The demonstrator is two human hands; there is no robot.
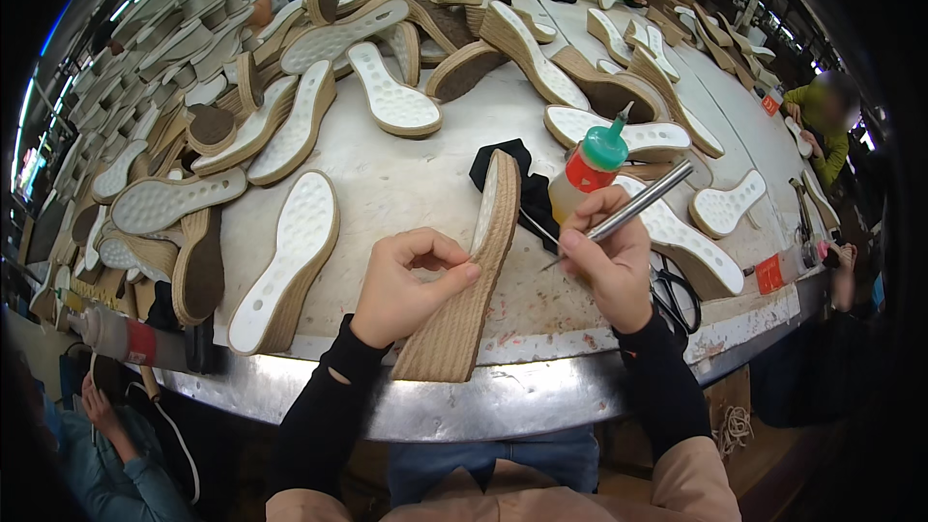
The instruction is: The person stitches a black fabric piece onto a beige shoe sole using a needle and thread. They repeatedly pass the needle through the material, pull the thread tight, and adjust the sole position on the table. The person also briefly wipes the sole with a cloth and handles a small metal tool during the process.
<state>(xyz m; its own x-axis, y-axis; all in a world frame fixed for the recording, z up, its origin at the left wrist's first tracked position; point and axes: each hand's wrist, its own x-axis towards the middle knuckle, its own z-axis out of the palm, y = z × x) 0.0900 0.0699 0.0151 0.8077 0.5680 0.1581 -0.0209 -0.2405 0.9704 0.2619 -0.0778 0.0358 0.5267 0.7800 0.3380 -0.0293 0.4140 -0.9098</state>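
Observation:
My left hand [411, 280] is closed, thumb and forefinger pinched at the edge of a wedge shoe sole [474, 300]. That sole is tipped on its side, with woven tan rope siding towards me and its thick heel end over the table's near edge. A slim silver pointed tool [643, 201] is gripped in my right hand [614, 256], its thin tip angled down-left towards the sole, apart from it. Behind the sole lies a black cloth [527, 184]. Just beyond my right hand stands a glue bottle [590, 169] with a green nozzle cap.
More wedge soles [290, 251] lie left, ahead and right, piled high at the far left. Black-handled scissors [677, 300] rest beside my right wrist. A metal strip [522, 396] edges the table. Another bottle [121, 333] lies at the left edge. Several people work around the table.

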